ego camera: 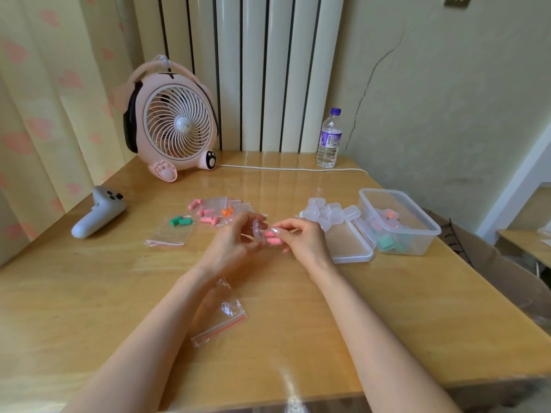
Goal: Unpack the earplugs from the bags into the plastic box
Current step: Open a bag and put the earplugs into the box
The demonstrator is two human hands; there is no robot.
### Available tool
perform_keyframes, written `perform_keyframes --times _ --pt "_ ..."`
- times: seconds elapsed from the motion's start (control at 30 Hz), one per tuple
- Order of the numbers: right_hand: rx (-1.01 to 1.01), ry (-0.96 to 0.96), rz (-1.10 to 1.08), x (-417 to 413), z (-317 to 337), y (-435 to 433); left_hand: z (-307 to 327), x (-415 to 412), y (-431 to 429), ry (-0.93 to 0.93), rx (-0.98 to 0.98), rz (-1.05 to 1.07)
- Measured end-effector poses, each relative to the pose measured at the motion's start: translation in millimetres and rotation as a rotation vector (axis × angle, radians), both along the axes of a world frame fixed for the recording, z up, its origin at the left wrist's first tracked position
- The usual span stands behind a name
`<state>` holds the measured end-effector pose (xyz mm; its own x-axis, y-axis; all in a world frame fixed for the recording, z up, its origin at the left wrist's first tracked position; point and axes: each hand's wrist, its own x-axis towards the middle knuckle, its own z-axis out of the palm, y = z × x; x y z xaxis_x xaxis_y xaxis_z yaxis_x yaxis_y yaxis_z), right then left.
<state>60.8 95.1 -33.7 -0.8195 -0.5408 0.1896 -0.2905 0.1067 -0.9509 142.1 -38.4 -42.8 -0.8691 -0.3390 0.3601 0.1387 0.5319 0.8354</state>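
Nearest us, an empty zip bag (pixel 219 318) lies flat on the table (pixel 89 293) between the forearms. Beyond it, the left hand (pixel 235 238) grips what seems to be a small clear case (pixel 257 231), and the right hand (pixel 302 238) pinches pink earplugs (pixel 272 237) at its opening. The plastic box (pixel 429 234) stands open to the right with earplugs inside; filled bags (pixel 208 211) lie to the left.

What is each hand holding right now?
Left hand: fingers curled round a clear case.
Right hand: pinching pink earplugs.
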Motion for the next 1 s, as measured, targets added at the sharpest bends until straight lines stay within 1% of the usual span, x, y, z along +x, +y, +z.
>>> perform_keyframes --times 0.1,0.17,0.23,0.3,0.4,0.5,0.57,0.67,0.77,0.87,0.93,1.0 --pt "-0.091 -0.100 -0.007 1.4 2.3 -0.7 1.3 0.4 0.8 -0.003 -0.101 -0.010" --pt "-0.132 -0.177 0.026 2.8 4.7 -0.6 -0.6 -0.9 -0.1 0.011 -0.234 0.012" --pt "-0.116 -0.232 0.079 5.0 5.8 -0.4 -2.0 -1.6 -0.6 0.027 -0.379 0.021" --pt "-0.083 -0.234 0.106 5.7 4.9 -0.9 -2.9 -1.9 -0.6 0.029 -0.433 -0.004" --pt "-0.054 -0.170 0.063 3.1 4.1 -0.4 -1.2 -1.6 0.5 0.037 -0.355 -0.004" --pt "-0.117 -0.173 0.022 0.3 6.3 3.1 2.8 -2.7 1.6 0.125 -0.202 0.088" --pt "-0.143 -0.141 0.002 0.3 9.7 4.7 5.7 -2.6 3.0 0.154 -0.128 0.146" --pt "-0.157 -0.078 -0.035 0.1 14.8 6.4 6.7 -3.1 7.1 0.133 -0.103 0.152" --pt "-0.140 -0.021 -0.175 -8.0 16.0 12.6 13.3 -4.5 12.4 0.074 -0.136 0.106" --pt "-0.038 0.192 -0.430 -24.4 26.2 30.0 25.1 -6.1 14.0 0.008 -0.237 0.104" --pt "0.003 0.348 -0.635 -36.6 38.8 49.5 29.0 -7.5 9.6 -0.053 -0.288 0.166" --pt "0.074 0.457 -0.807 -52.4 48.0 73.2 28.3 -9.1 1.4 -0.136 -0.317 0.249"
